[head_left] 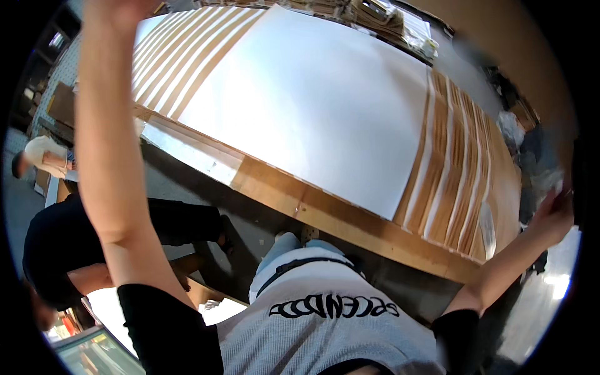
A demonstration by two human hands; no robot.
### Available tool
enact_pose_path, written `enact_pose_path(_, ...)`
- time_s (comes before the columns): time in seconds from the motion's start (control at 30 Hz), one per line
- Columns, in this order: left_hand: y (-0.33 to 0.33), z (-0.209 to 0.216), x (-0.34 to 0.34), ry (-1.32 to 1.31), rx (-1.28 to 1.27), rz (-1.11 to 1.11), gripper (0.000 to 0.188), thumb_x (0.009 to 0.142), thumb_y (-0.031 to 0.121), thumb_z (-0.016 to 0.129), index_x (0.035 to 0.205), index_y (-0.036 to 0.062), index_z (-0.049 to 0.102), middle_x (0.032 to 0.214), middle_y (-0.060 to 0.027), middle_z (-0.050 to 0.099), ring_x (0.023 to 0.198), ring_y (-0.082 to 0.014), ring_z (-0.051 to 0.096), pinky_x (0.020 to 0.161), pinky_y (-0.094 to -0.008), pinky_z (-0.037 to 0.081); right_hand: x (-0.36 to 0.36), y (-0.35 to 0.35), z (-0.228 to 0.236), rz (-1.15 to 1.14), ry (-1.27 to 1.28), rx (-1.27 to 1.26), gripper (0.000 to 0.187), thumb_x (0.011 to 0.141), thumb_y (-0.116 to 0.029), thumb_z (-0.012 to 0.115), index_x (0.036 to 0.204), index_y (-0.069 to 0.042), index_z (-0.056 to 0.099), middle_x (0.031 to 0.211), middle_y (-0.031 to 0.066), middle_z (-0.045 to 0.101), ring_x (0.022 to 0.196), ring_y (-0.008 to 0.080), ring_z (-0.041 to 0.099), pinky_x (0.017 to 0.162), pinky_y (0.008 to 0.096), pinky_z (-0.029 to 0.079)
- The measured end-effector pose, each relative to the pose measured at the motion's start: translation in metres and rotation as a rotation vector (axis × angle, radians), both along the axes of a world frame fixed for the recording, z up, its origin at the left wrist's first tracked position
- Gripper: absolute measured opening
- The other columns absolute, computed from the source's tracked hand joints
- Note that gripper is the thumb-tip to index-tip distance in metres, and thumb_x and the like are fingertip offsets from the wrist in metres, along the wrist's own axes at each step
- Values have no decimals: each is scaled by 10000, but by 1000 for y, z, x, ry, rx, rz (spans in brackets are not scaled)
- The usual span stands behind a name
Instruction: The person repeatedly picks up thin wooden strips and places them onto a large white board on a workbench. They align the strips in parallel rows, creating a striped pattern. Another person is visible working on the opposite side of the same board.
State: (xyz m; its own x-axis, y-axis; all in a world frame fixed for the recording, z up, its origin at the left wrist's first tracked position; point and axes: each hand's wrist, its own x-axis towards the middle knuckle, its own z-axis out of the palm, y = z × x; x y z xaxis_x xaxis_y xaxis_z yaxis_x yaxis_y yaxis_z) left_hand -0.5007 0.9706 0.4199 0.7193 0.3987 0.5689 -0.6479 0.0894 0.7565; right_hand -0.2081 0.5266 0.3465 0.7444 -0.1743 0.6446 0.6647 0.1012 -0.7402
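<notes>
My left arm reaches up across the left side, and my left hand (125,9) is cut off by the top edge, so its fingers are hidden. Out at the far right, my right hand (555,211) is raised and blurred, its fingers closed at the lower end of a large brown sheet (519,37). That sheet is smeared by motion and runs up out of view at the top right. Before me on the table lies a big white sheet (319,112). Fanned brown-and-white sheet edges (194,56) show at its left, and more fanned sheets (453,169) at its right.
The wooden table (300,200) has its front edge close to my waist. A narrow pale strip (487,230) lies at its right end. Another person in dark clothes (69,244) bends at my left; a further person (47,156) is beyond. Stacked brown material (378,19) stands behind the table.
</notes>
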Motion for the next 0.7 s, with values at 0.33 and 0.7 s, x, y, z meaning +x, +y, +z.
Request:
enact_pose_path(0.33,42,-291,-38,856,-483,351,528,797,351,564,1146,-33,465,1130,-69,505,1041,-177,448,919,-308,321,-140,54,-261,261,971,110,426,820,-389,518,1093,-67,454,789,17,483,617,100,425,447,222,329)
enact_pose_path(0.7,45,-436,-54,786,-1024,286,294,786,140,567,1014,-38,513,1011,-87,561,951,-188,520,837,-294,394,-169,64,-353,275,1142,121,420,840,-336,505,1127,-38,435,1076,63,482,959,162,458,769,291,413)
